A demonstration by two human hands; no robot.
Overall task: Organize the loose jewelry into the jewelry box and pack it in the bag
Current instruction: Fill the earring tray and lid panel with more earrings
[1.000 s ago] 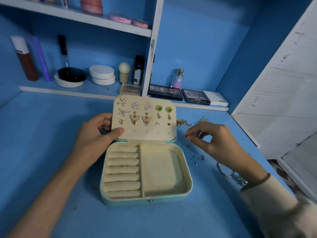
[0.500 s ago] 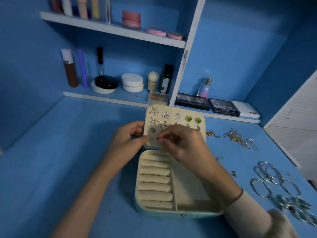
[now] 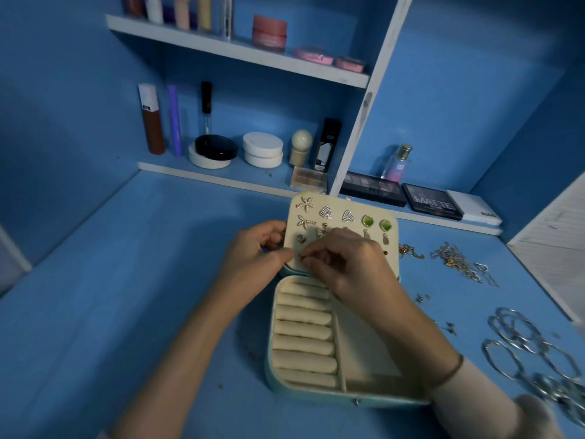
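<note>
The open jewelry box [image 3: 316, 392] stands on the blue table, cream inside, with ring rolls on the left and an empty tray on the right. Its raised lid panel [image 3: 342, 205] carries several pinned earrings. My left hand [image 3: 253, 261] grips the lid's left edge. My right hand [image 3: 345, 261] pinches a tiny earring [image 3: 300, 256] against the lower left of the panel and hides part of it. Loose chains [image 3: 456, 261] and silver bangles [image 3: 519, 340] lie to the right of the box. No bag is in view.
Shelves at the back hold cosmetics: bottles [image 3: 152, 118], round compacts [image 3: 262, 148], a perfume bottle [image 3: 399, 163] and eyeshadow palettes [image 3: 430, 201]. A white slatted panel [image 3: 557, 236] borders the table on the right. Small earring parts [image 3: 422, 297] lie near the box.
My right hand came from the table right of the box to the lid panel, with a small earring pinched in it. The camera view shifted, bringing the bangles into sight.
</note>
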